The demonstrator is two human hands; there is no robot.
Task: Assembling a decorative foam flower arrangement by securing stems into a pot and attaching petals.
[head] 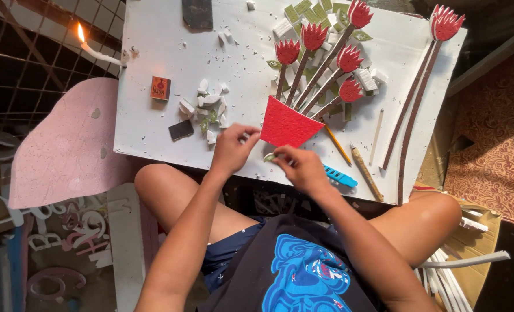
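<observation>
My left hand [232,148] and my right hand [301,167] meet at the near edge of a white foam board [153,121]. Between their fingertips they pinch a small pale green foam piece [269,156]. Just beyond them lies a red foam vase shape [288,124] with several red tulip-like flowers [314,36] on brown stems rising from it. Small green leaf pieces [303,11] and white foam scraps [208,107] are scattered around the flowers.
A lit candle [95,51] stands at the board's left edge, with a matchbox [160,88] near it. A pencil [338,144], a blue cutter [339,175], a stick [366,172] and two long-stemmed flowers [442,26] lie to the right. A pink foam sheet [66,144] rests at left.
</observation>
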